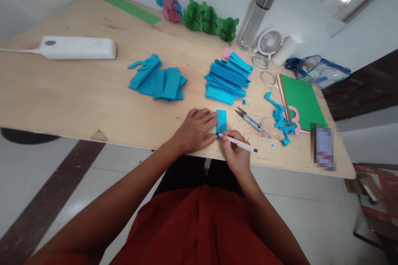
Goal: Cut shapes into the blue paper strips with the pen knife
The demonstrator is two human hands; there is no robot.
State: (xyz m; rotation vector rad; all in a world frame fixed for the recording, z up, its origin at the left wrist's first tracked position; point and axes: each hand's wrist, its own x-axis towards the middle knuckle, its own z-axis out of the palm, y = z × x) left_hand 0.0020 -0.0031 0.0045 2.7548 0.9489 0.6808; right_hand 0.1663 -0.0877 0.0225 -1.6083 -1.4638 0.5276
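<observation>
A small blue paper piece [222, 118] lies near the table's front edge. My left hand [199, 129] rests flat with its fingers stretched out, the tips on the paper's left side. My right hand [236, 152] grips a white pen [239, 143], its tip at the lower part of the paper. Dark curved lines show faintly on the blue surface. Just right of the paper lie thread snips [249, 119]. Behind it sits a stack of folded blue paper strips [228, 78], and a second blue paper pile [160, 80] lies to the left.
Blue scraps [281, 120] and green sheets [303, 101] lie on the right, beside a blurred phone-like object [323, 147]. Along the back stand green paper shapes [208, 19], a glass bottle [255, 20] and a small fan [270, 42]. A white power strip [79, 47] lies far left.
</observation>
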